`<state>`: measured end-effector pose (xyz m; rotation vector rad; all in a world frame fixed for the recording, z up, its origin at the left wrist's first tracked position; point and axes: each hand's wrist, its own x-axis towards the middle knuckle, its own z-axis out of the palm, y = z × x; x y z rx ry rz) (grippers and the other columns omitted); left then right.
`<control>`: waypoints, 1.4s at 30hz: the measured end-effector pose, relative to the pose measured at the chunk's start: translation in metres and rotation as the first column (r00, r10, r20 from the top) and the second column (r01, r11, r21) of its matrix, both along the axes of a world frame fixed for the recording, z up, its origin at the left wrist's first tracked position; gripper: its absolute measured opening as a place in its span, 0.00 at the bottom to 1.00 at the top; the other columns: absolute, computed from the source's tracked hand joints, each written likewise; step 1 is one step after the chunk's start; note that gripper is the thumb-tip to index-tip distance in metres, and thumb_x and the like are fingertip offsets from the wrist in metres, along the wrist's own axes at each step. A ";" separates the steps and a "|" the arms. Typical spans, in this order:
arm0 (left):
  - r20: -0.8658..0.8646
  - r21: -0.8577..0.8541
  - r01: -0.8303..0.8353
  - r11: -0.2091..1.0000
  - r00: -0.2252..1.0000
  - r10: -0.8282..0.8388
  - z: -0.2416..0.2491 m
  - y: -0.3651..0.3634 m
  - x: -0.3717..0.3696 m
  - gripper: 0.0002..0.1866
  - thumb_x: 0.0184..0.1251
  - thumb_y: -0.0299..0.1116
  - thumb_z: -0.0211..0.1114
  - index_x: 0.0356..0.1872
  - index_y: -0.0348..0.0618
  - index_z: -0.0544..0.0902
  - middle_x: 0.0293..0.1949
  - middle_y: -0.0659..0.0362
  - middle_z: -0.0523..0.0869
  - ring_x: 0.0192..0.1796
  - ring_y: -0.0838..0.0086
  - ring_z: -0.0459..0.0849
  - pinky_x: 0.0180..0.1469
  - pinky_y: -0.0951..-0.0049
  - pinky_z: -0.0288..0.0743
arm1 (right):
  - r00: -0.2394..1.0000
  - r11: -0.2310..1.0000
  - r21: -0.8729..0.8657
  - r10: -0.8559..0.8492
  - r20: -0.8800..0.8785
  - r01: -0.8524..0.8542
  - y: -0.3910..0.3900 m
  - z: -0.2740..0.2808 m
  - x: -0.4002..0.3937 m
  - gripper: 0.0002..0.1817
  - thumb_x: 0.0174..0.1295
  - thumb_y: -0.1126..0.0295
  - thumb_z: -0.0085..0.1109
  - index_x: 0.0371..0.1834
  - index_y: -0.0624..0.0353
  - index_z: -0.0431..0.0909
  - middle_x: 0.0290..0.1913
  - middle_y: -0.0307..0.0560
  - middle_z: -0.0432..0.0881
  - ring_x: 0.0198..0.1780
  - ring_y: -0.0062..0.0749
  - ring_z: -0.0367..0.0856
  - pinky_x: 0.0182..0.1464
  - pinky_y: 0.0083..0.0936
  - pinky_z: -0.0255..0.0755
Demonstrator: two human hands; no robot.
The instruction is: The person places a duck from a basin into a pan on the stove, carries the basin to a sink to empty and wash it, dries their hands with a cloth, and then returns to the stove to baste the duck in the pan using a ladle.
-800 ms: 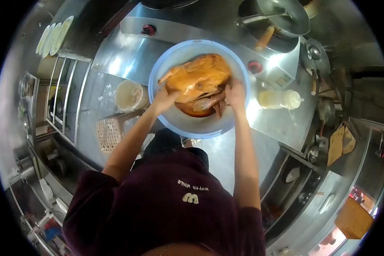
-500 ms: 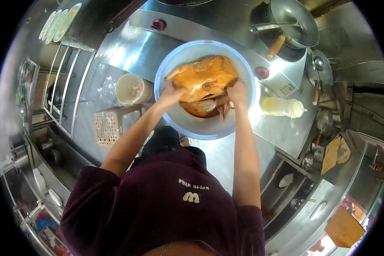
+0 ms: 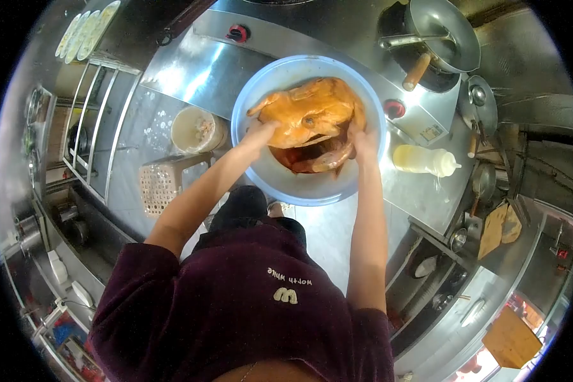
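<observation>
A whole golden-brown duck [image 3: 309, 114] with glossy skin lies tilted in a large pale basin [image 3: 245, 83] with a blue rim. My left hand [image 3: 259, 137] grips the duck's left lower side, its fingertips partly hidden against the skin. At the duck's right end, my right hand [image 3: 361, 141] is closed round a part that I cannot make out. Below the body, a long darker piece [image 3: 331, 160], perhaps the neck, curves over dark brown liquid [image 3: 293, 156] in the basin's bottom.
Left of the basin stand a beige bucket [image 3: 198, 130] with scraps and a perforated plastic stool [image 3: 162, 184]. To the right, a squeeze bottle [image 3: 426, 160] of yellowish liquid lies on the steel counter [image 3: 420, 194]. A wok [image 3: 455, 38] holding a wooden-handled ladle sits at the upper right.
The duck has shifted slightly to the right and turned, its right end now bending down. My right hand has moved a little right, and the darker piece below has swung across the liquid.
</observation>
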<state>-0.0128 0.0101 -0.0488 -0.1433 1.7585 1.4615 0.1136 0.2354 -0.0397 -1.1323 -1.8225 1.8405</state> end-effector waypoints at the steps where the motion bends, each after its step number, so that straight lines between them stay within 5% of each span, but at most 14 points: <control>1: 0.020 0.021 0.014 1.000 1.000 -0.014 0.001 0.001 -0.002 0.28 0.54 0.39 0.55 0.56 0.40 0.62 0.53 0.55 0.70 0.53 0.70 0.71 0.50 0.69 0.69 | 1.000 1.000 0.001 0.016 -0.002 -0.016 -0.002 0.017 -0.001 0.15 0.49 0.75 0.50 0.40 0.69 0.70 0.30 0.48 0.77 0.30 0.30 0.74 0.33 0.25 0.68; 8: 0.323 -0.067 -0.073 0.995 0.942 0.091 0.033 0.013 -0.002 0.24 0.56 0.46 0.50 0.51 0.44 0.68 0.47 0.56 0.74 0.48 0.70 0.72 0.47 0.72 0.68 | 0.988 0.955 0.294 0.087 -0.128 -0.046 -0.016 0.081 -0.016 0.13 0.49 0.74 0.52 0.39 0.66 0.71 0.32 0.47 0.79 0.33 0.32 0.76 0.39 0.26 0.68; 13: 0.621 0.027 -0.223 0.975 0.768 0.158 0.032 0.025 -0.003 0.24 0.58 0.52 0.43 0.51 0.49 0.68 0.49 0.56 0.72 0.47 0.68 0.71 0.49 0.65 0.65 | 0.986 0.856 0.495 0.165 0.010 -0.148 -0.054 0.144 -0.020 0.16 0.45 0.72 0.54 0.40 0.61 0.71 0.30 0.54 0.79 0.34 0.42 0.79 0.38 0.30 0.70; 14: 0.644 0.036 -0.246 0.969 0.747 0.166 0.029 0.027 -0.003 0.25 0.58 0.52 0.42 0.51 0.50 0.68 0.49 0.56 0.72 0.47 0.68 0.71 0.50 0.63 0.65 | 0.980 0.866 0.462 0.198 0.029 -0.189 -0.061 0.155 -0.017 0.17 0.44 0.73 0.53 0.41 0.64 0.70 0.32 0.53 0.78 0.34 0.38 0.77 0.38 0.27 0.69; 15: 0.644 0.118 -0.280 0.953 0.752 0.142 0.031 0.029 -0.002 0.26 0.58 0.53 0.42 0.53 0.49 0.66 0.52 0.56 0.69 0.51 0.67 0.68 0.52 0.61 0.62 | 0.972 0.874 0.429 0.232 0.047 -0.229 -0.070 0.167 -0.013 0.19 0.43 0.74 0.51 0.41 0.67 0.70 0.33 0.53 0.76 0.34 0.33 0.76 0.38 0.24 0.69; 18: 0.635 0.380 -0.344 0.859 0.772 0.029 0.023 0.033 -0.001 0.29 0.59 0.54 0.38 0.55 0.46 0.64 0.57 0.56 0.66 0.57 0.65 0.65 0.58 0.59 0.59 | 0.955 0.721 0.638 0.287 0.078 -0.269 -0.094 0.183 -0.006 0.18 0.42 0.74 0.55 0.40 0.65 0.70 0.27 0.55 0.76 0.28 0.42 0.77 0.32 0.30 0.70; 20: 0.440 0.618 -0.270 0.739 0.897 -0.040 0.008 0.041 -0.003 0.29 0.58 0.55 0.38 0.55 0.46 0.65 0.55 0.56 0.68 0.56 0.65 0.67 0.57 0.60 0.60 | 0.939 0.615 0.754 0.344 0.009 -0.232 -0.108 0.188 0.001 0.19 0.41 0.73 0.58 0.40 0.62 0.70 0.25 0.54 0.76 0.25 0.47 0.76 0.29 0.33 0.71; 25: 0.453 0.757 -0.303 0.579 0.882 -0.130 0.049 0.020 0.004 0.30 0.58 0.55 0.39 0.54 0.45 0.65 0.54 0.55 0.68 0.56 0.64 0.67 0.57 0.61 0.61 | 0.841 0.416 0.884 0.539 -0.050 -0.213 -0.129 0.208 0.020 0.22 0.34 0.73 0.64 0.38 0.60 0.69 0.25 0.48 0.75 0.25 0.40 0.77 0.28 0.30 0.71; 32: 0.379 0.865 -0.268 0.425 0.903 -0.203 0.104 0.008 0.008 0.30 0.57 0.55 0.40 0.54 0.45 0.65 0.54 0.55 0.69 0.55 0.64 0.68 0.56 0.62 0.62 | 0.850 0.553 0.831 0.464 -0.251 -0.057 -0.129 0.200 0.049 0.19 0.35 0.75 0.63 0.34 0.61 0.70 0.29 0.50 0.77 0.28 0.39 0.78 0.30 0.25 0.71; 35: 0.343 0.896 -0.245 0.371 0.911 -0.228 0.124 0.011 0.015 0.30 0.56 0.55 0.40 0.54 0.44 0.65 0.53 0.55 0.70 0.55 0.63 0.69 0.56 0.62 0.62 | 0.846 0.536 0.836 0.386 -0.368 0.119 -0.117 0.205 0.057 0.17 0.33 0.75 0.64 0.31 0.61 0.72 0.29 0.51 0.77 0.29 0.41 0.77 0.31 0.28 0.71; 42: 0.281 0.941 -0.206 0.268 0.917 -0.282 0.159 0.023 0.031 0.31 0.55 0.55 0.41 0.54 0.44 0.66 0.52 0.54 0.71 0.54 0.63 0.70 0.56 0.63 0.64 | 0.819 0.503 0.833 0.362 -0.445 0.231 -0.090 0.200 0.082 0.17 0.34 0.79 0.63 0.30 0.61 0.68 0.25 0.47 0.72 0.27 0.37 0.70 0.31 0.25 0.65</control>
